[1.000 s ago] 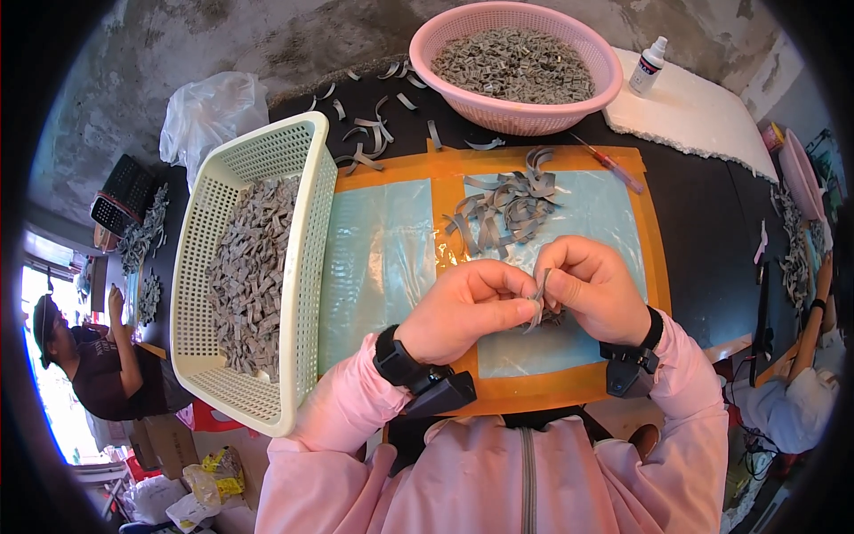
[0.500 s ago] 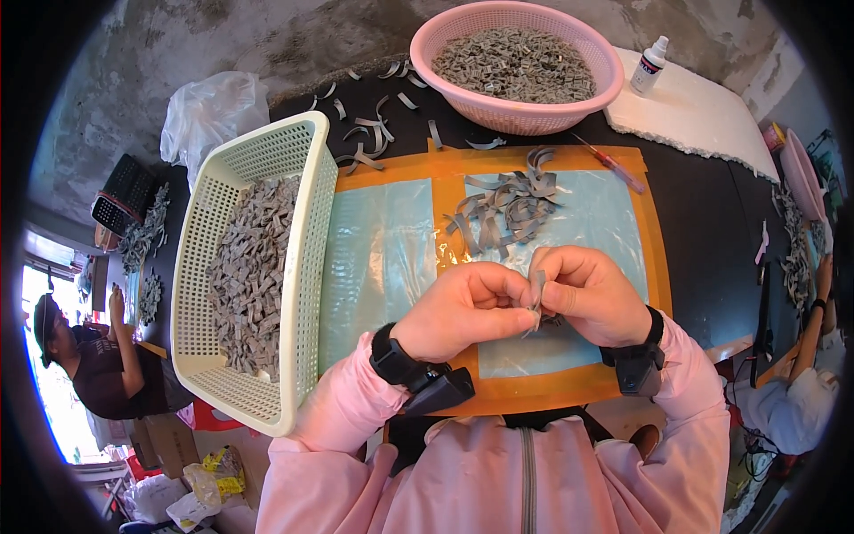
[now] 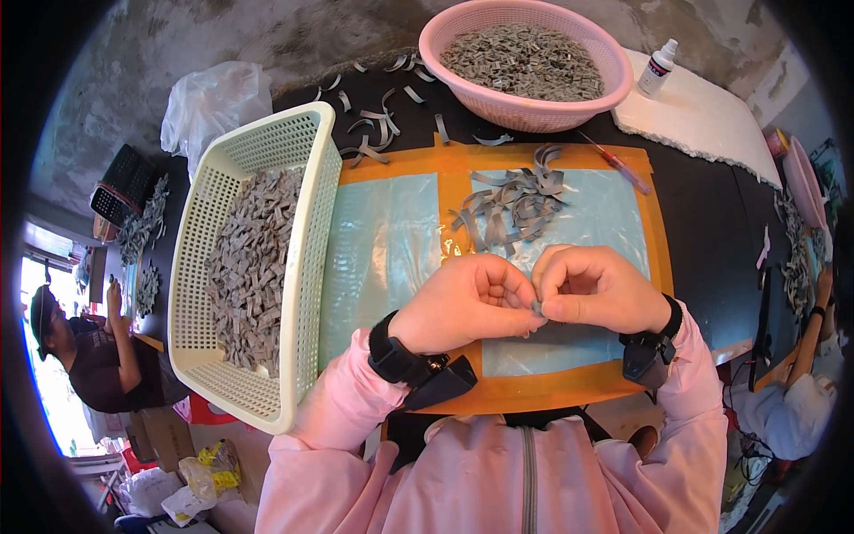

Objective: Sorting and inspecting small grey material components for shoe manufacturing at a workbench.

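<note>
My left hand (image 3: 467,304) and my right hand (image 3: 605,289) meet over the blue, tape-edged work mat (image 3: 382,258). Thumbs and fingers of both pinch one small grey strip (image 3: 536,308), of which only a bit shows between the tips. Just beyond my hands lies a loose heap of curled grey strips (image 3: 520,205). To the left stands a pale cream plastic basket (image 3: 307,267) with many small folded grey pieces (image 3: 253,267) inside.
At the back, a pink basket (image 3: 436,71) is full of small grey pieces. Beside it, a white bottle (image 3: 656,69) stands on a foam board (image 3: 703,116). A thin red-handled tool (image 3: 627,169) lies on the mat's far right edge. Two people work at the sides.
My fingertips have closed in around the grey strip, which stood up between them before and is now mostly hidden. My right hand has turned slightly and shifted right.
</note>
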The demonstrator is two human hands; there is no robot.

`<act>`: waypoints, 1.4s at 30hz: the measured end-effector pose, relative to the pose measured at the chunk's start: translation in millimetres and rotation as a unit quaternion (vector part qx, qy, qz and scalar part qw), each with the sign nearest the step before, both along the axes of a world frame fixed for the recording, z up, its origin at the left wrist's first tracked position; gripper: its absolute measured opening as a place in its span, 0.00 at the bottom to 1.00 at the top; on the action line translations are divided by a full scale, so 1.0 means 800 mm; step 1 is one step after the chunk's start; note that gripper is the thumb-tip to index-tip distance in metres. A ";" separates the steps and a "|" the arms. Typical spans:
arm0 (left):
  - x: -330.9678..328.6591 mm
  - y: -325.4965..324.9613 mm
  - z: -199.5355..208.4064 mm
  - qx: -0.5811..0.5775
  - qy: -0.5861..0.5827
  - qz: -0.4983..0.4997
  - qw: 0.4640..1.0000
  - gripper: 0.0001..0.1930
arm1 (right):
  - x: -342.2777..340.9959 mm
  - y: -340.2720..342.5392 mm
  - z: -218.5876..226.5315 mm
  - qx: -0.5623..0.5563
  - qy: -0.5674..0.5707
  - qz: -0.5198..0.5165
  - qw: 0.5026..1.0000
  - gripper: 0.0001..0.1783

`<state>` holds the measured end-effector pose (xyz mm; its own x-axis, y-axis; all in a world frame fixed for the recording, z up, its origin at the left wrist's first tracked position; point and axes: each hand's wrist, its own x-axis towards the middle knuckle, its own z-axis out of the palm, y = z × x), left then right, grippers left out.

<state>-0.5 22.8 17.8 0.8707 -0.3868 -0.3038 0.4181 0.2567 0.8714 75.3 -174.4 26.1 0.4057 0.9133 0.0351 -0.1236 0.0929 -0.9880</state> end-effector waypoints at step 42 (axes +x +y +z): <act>0.003 -0.001 -0.013 -0.008 -0.039 0.086 0.995 0.09 | -0.004 0.004 -0.010 -0.092 0.011 -0.178 0.980 0.06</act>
<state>2.0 21.9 7.6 0.9455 -0.2336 -0.2267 0.2969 0.3332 0.8949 72.5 -170.9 17.7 0.6988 0.7036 -0.1288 -0.1374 -0.0446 -0.9895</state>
